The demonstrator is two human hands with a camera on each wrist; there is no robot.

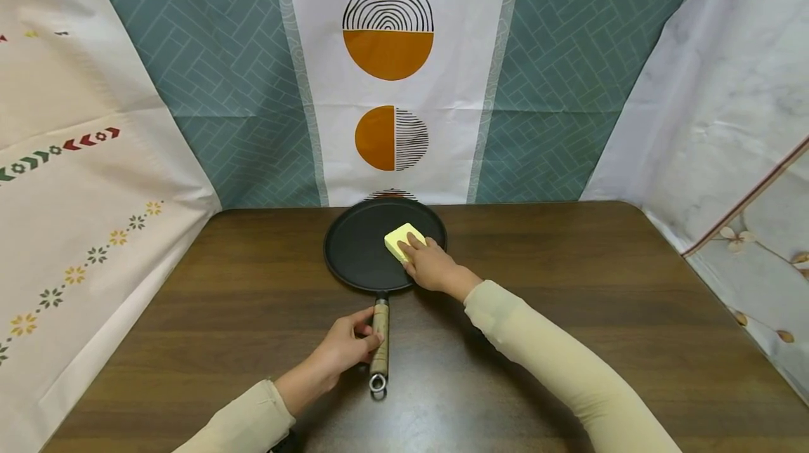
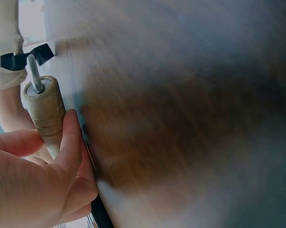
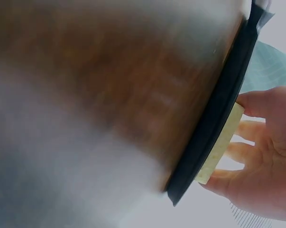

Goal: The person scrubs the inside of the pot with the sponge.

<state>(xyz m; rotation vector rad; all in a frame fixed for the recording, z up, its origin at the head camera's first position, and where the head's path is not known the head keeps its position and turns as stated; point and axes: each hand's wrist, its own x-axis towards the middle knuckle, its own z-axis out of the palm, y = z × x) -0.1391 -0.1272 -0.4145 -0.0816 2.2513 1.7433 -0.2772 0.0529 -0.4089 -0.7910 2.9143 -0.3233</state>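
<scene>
A flat black round pan lies on the table, its wooden handle pointing toward me. My left hand grips that handle, thumb on one side and fingers on the other, as the left wrist view shows around the wooden grip. On the pan's right half my right hand holds a pale yellow sponge against the cooking surface. In the right wrist view, thumb and fingers spread across the sponge, pinching its ends over the pan's dark rim.
A dark brown wooden table spreads around the pan. A metal hanging ring ends the handle. Behind the table hangs a patterned cloth, with a white flowered cloth at the left and a marbled one at the right.
</scene>
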